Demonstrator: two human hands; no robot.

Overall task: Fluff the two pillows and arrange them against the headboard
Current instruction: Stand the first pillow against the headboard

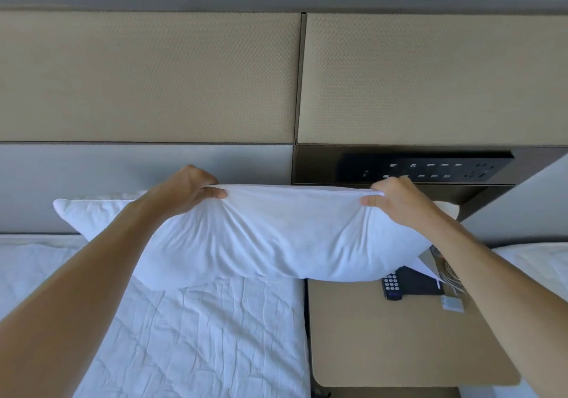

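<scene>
A white pillow (285, 237) hangs in the air above the bed's right edge and the bedside table. My left hand (187, 190) pinches its top edge near the left corner, and my right hand (390, 197) pinches the same edge near the right corner. Behind it, a second white pillow (89, 213) leans against the headboard (147, 164); only its left part shows, the rest is hidden by the held pillow and my left arm. The bed (190, 336) has a wrinkled white quilted cover.
A tan bedside table (384, 336) stands right of the bed with a remote control (391, 285), a dark pad and a card on it. A black switch and socket panel (430, 170) sits in the wall niche. Another white bed (541, 262) shows at the far right.
</scene>
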